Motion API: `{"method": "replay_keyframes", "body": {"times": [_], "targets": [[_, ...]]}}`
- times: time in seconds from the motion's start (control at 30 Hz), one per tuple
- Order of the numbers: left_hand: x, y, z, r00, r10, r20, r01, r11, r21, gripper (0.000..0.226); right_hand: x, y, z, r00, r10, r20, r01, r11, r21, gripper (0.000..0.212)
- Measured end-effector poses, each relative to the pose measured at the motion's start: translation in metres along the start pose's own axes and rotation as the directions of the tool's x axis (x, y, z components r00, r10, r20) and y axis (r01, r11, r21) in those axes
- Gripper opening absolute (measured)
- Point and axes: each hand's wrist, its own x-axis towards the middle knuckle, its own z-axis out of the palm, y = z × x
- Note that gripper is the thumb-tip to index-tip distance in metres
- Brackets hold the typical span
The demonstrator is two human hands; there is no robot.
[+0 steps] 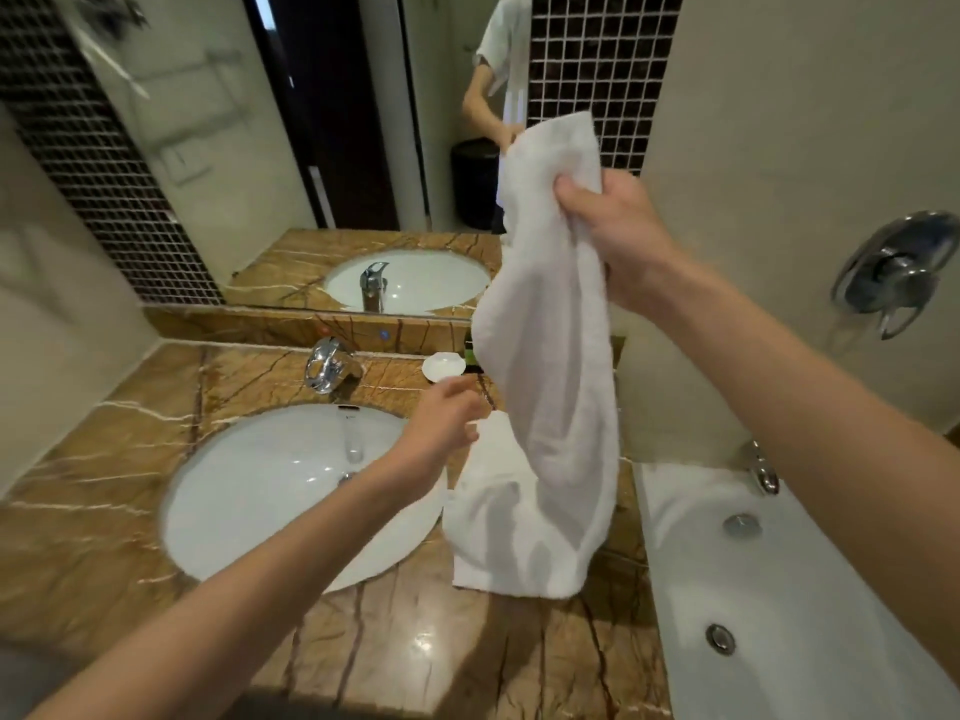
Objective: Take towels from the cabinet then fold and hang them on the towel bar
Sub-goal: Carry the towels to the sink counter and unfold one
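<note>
Our right hand (613,236) grips the white towel (550,387) by its bunched top, above the counter (156,511) where the low end rests. We think it is soft, light and floppy, best held by its corners. Our left hand (441,428) is half curled just beside it; we cannot tell if it touches.

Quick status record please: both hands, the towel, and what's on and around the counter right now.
right hand: raised, gripping the towel's upper part
left hand: at the towel's lower edge; blurred, grip unclear
towel: white, hanging unfolded, lower end resting on the counter
counter: brown marble, sink left of the towel
behind sink: faucet, soap dish
right of counter: bathtub
fold: not yet done
</note>
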Motion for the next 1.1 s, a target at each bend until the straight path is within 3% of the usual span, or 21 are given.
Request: {"method": "replay_keyframes", "body": {"times": [0.07, 0.13, 0.27, 0.4, 0.53, 0.73, 0.8, 0.9, 1.1], "targets": [[-0.001, 0.027, -0.010, 0.992, 0.123, -0.007, -0.123, 0.992, -0.036, 0.028, -0.003, 0.001, 0.008, 0.999, 0.015, 0.040, -0.016, 1.000, 0.012, 0.013], [-0.009, 0.051, -0.020, 0.987, 0.152, 0.054, -0.145, 0.982, -0.120, 0.025, -0.006, 0.001, 0.020, 0.996, 0.022, 0.088, -0.025, 0.999, 0.026, 0.013], [-0.020, 0.077, -0.039, 0.973, 0.129, 0.190, -0.105, 0.986, -0.130, 0.065, -0.010, -0.005, 0.043, 0.982, 0.012, 0.187, -0.021, 0.999, 0.046, 0.013], [-0.028, 0.090, -0.063, 0.956, 0.200, 0.215, -0.132, 0.946, -0.295, 0.054, -0.013, -0.024, 0.065, 0.961, -0.025, 0.277, -0.003, 0.995, 0.098, 0.018], [-0.045, 0.107, -0.100, 0.944, 0.325, 0.059, -0.269, 0.859, -0.435, 0.036, -0.014, -0.044, 0.090, 0.951, -0.062, 0.304, 0.020, 0.990, 0.141, 0.023], [-0.078, 0.122, -0.157, 0.879, 0.442, -0.181, -0.477, 0.816, -0.327, 0.044, -0.014, -0.058, 0.143, 0.941, -0.063, 0.332, 0.027, 0.993, 0.114, 0.017], [-0.086, 0.127, -0.176, 0.835, 0.478, -0.271, -0.544, 0.793, -0.276, 0.041, -0.013, -0.061, 0.162, 0.947, -0.067, 0.313, 0.043, 0.996, 0.084, 0.016], [-0.105, 0.135, -0.196, 0.743, 0.502, -0.442, -0.618, 0.768, -0.166, 0.012, -0.009, -0.066, 0.189, 0.957, -0.094, 0.276, 0.099, 0.995, -0.003, 0.016], [-0.132, 0.147, -0.224, 0.527, 0.549, -0.649, -0.693, 0.719, 0.045, 0.024, -0.014, -0.079, 0.237, 0.936, -0.168, 0.310, 0.186, 0.982, -0.030, 0.019]]}}
